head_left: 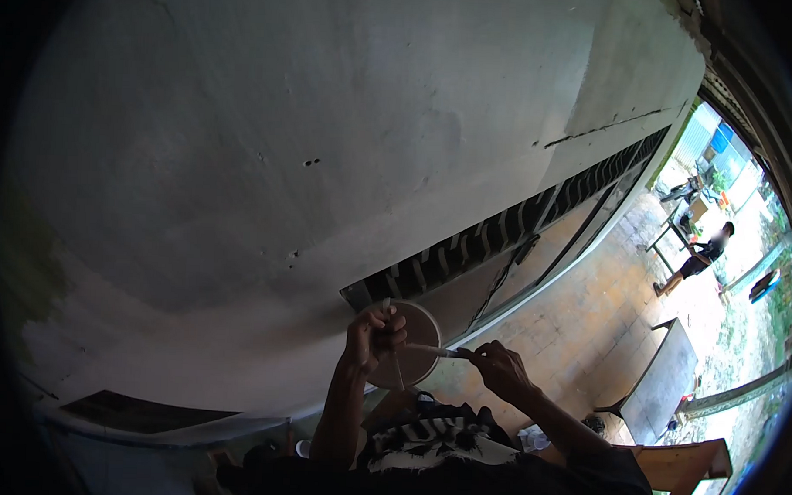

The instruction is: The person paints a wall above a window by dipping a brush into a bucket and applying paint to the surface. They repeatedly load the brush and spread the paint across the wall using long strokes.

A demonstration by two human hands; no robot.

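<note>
My left hand [374,338] is closed in a fist around a thin pale stick-like piece [400,372], whose lower end hangs below the fist. My right hand [499,366] is closed on a slim tool [449,352] with a light, blade-like part pointing left towards the left fist. Its exact kind is too dim to make out. Both hands are held up in front of my body, close together. Behind and below the left hand is a round, pale container [430,323], probably a bucket; its contents are hidden.
A large grey plastered wall [242,155] with a dark slatted vent strip [501,238] fills the left and top. A low table [662,383] and a wooden bench or chair [685,463] stand at right. Farther off, another person [708,254] stands beside a small table [673,231].
</note>
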